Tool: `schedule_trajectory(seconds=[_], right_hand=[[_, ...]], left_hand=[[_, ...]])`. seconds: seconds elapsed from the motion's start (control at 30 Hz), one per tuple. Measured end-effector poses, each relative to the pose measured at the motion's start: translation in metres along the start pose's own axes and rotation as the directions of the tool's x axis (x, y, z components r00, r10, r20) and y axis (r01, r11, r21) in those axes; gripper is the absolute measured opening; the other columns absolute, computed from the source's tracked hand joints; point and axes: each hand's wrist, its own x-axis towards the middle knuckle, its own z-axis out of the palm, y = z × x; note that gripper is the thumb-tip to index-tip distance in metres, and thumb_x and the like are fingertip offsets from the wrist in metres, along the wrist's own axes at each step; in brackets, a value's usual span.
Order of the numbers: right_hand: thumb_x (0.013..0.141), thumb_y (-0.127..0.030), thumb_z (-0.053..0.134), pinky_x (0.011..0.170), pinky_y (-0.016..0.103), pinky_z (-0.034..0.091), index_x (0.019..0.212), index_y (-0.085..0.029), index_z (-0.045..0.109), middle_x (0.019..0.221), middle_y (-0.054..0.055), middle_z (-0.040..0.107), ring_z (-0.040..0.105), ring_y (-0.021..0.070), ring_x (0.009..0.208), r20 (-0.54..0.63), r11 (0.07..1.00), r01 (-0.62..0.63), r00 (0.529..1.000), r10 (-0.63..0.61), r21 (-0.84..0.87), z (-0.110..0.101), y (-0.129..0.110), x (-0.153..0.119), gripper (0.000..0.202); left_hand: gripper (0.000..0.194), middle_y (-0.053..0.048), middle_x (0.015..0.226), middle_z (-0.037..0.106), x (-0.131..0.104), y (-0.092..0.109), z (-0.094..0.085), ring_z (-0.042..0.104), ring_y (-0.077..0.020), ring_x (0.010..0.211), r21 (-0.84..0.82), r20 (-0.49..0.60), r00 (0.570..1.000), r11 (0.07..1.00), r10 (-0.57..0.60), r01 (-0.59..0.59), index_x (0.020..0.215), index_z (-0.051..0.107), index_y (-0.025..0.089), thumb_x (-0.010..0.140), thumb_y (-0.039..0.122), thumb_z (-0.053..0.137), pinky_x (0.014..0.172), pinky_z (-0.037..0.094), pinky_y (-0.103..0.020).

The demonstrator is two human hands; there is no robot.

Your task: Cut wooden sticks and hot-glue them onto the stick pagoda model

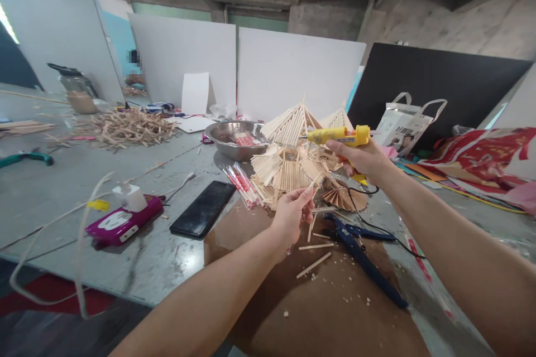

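My right hand (363,157) is wrapped round a yellow hot glue gun (335,135), its nozzle pointing left over a model built of thin wooden sticks (288,174). My left hand (293,207) is closed in a pinch at the front of the model, on a short wooden stick (315,181) whose end pokes out above the fingertips. Behind the nozzle rises a cone-shaped stick roof (292,121). Dark blue cutting pliers (368,262) lie below my right hand. Loose cut sticks (314,265) are scattered on the brown board (335,318).
A metal bowl (237,148) and plastic-wrapped stick packs (245,187) stand left of the model. Further left are a black phone (203,209), a purple power strip (125,223) with white cables and a stick pile (129,128). The glue gun's black cord (391,232) runs past the pliers.
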Motion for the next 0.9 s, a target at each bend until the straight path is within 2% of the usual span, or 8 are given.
schedule_trajectory(seconds=[0.7, 0.9], right_hand=[[0.063, -0.046, 0.059, 0.025, 0.020, 0.025, 0.063, -0.021, 0.052, 0.045, -0.005, 0.046, 0.035, 0.0042, 0.028, -0.021, 0.998, 0.026, 0.999, -0.025, 0.064, 0.003, -0.013, 0.002, 0.025], [0.061, -0.047, 0.060, 0.025, 0.022, 0.027, 0.057, -0.021, 0.049, 0.044, -0.005, 0.045, 0.035, 0.0042, 0.027, -0.042, 0.998, 0.019, 0.999, -0.016, 0.068, 0.004, -0.017, 0.002, 0.029]], left_hand=[[0.031, 0.005, 0.049, 0.047, 0.000, 0.000, -0.001, 0.037, -0.0023, 0.033, -0.019, -0.015, 1.000, 1.000, -0.013, 0.013, 0.071, 0.058, 0.015, 0.058, 0.043, 0.063, 0.034, 0.025, -0.018], [0.030, 0.005, 0.050, 0.047, 0.000, 0.000, -0.001, 0.037, -0.0025, 0.033, -0.017, -0.012, 1.000, 1.000, -0.011, 0.011, 0.071, 0.058, 0.015, 0.059, 0.042, 0.062, 0.034, 0.024, -0.018]])
